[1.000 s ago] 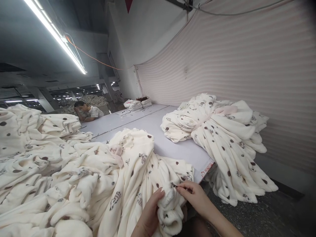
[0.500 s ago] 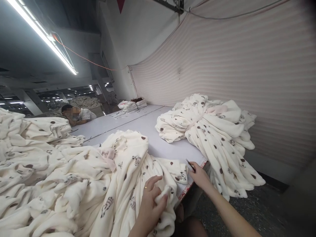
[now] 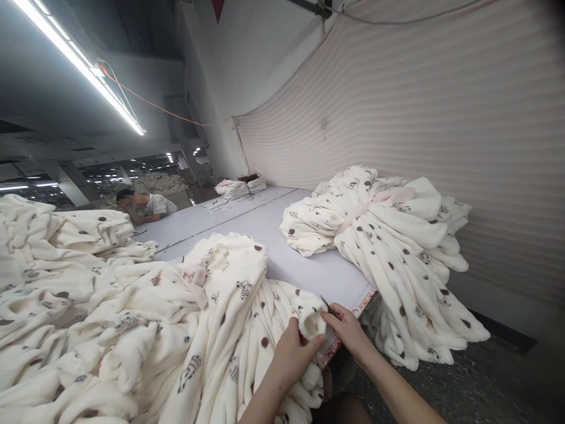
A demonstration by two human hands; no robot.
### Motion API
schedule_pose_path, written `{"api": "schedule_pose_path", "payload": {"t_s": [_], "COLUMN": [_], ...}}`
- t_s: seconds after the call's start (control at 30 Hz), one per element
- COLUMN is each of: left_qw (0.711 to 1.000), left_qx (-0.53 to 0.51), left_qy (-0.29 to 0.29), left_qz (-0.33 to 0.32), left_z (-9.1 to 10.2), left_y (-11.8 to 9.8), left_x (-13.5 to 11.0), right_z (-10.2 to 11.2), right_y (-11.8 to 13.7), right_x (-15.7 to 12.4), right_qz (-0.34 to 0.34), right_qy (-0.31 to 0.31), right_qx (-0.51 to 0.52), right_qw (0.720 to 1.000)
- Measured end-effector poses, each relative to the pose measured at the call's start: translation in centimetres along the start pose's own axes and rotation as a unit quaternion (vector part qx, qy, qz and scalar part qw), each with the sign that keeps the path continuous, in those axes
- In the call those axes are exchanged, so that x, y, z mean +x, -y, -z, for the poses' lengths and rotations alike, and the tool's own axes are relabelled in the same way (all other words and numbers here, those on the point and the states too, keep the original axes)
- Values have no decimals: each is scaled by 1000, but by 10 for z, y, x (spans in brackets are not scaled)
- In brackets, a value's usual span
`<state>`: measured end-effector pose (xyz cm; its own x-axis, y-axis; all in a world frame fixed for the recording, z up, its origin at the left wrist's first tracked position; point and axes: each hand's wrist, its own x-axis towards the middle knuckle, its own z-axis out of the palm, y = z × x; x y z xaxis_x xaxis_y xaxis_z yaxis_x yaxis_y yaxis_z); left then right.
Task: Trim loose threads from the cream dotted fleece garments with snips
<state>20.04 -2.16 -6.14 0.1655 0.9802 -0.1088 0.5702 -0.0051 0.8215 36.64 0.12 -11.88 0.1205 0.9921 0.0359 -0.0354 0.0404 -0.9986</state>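
A cream fleece garment [image 3: 229, 306] with brown dots and small zebra prints lies heaped on the table's near edge. My left hand [image 3: 293, 353] pinches a bunched cuff or hem of this garment [image 3: 311, 324]. My right hand [image 3: 348, 330] is closed around small thread snips [image 3: 327, 305], whose dark tip points up beside the pinched fabric. Both hands meet at the same spot of cloth, over the table corner.
Another pile of the same garments [image 3: 388, 235] hangs over the right table edge, and a big heap [image 3: 57, 277] fills the left. The grey table [image 3: 273, 229] runs back to folded stacks [image 3: 241, 187]. A person [image 3: 141, 205] leans on the far left side. A striped curtain [image 3: 419, 118] hangs on the right.
My right hand came back from the table edge to the fabric with the snips. My left hand shifted its grip to a bunched piece nearer the corner.
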Motion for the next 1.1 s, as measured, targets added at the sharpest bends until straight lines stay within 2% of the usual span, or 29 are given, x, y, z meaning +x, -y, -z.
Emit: {"api": "schedule_pose_path", "payload": {"t_s": [0.07,0.2,0.3,0.37,0.47,0.57,0.67,0.73,0.83,0.93,1.0,1.1], "left_qw": [997,990,985,980,972,967,965,964,957,945,942,936], "left_qx": [-42,-89,-118,-138,-174,-188,-203,-220,-258,-297,-316,-351], "left_qy": [-66,-106,-121,-133,-142,-144,-135,-123,-114,-112,-84,-12], "left_qz": [0,-18,-35,-47,-73,-90,-92,-87,-73,-82,-78,-20], "left_z": [-7,-13,-14,-14,-13,-12,-11,-11,-11,-11,-9,-2], "left_y": [5,14,19,22,27,28,27,27,27,26,23,17], "left_x": [2,-2,-9,-13,-18,-21,-22,-23,-23,-22,-20,-20], "right_z": [-4,-9,-15,-17,-16,-15,-16,-16,-16,-19,-22,-27], "right_y": [8,27,37,41,47,55,58,55,42,29,23,21], "right_x": [-13,-25,-27,-30,-38,-43,-40,-37,-38,-42,-40,-28], "right_qz": [27,110,155,148,133,139,126,107,104,114,119,126], "right_qy": [-13,-55,15,64,85,96,100,91,62,31,-4,-55], "right_qx": [-32,-167,-275,-279,-281,-328,-357,-348,-318,-328,-334,-307], "right_qw": [999,978,949,947,947,929,920,927,940,937,935,942]}}
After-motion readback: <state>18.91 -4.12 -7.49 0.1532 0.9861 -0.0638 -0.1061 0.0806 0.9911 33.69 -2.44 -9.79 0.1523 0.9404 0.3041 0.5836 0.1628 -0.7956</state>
